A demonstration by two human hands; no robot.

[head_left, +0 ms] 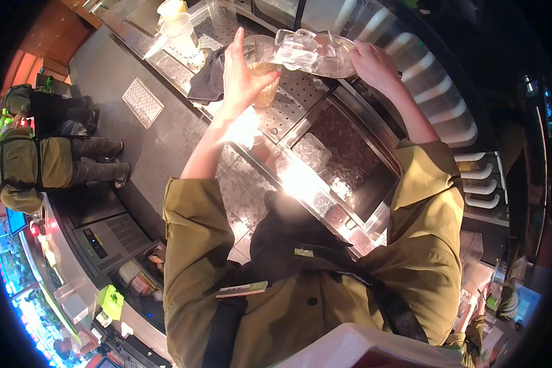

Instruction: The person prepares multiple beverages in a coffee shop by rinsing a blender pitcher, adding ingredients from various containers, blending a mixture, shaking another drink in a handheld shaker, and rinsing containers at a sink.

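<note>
My right hand (372,62) grips the end of a clear scoop (342,60) heaped with ice cubes (299,49). The scoop lies tilted with its ice end over the mouth of a clear cup (267,92) that holds a yellowish liquid. My left hand (241,76) is around the near side of that cup, thumb across its front and fingers pointing up; part of the cup is hidden behind it. The cup is above a perforated metal counter (294,99). A dark cloth (209,78) lies just left of my left hand.
An ice bin (345,156) with ice and a clear container (312,152) is set into the counter. Cups (179,34) and a clear pitcher (221,13) stand at the upper left. White handles (480,186) line the right. Two people (55,161) stand at the far left beyond a floor drain (142,102).
</note>
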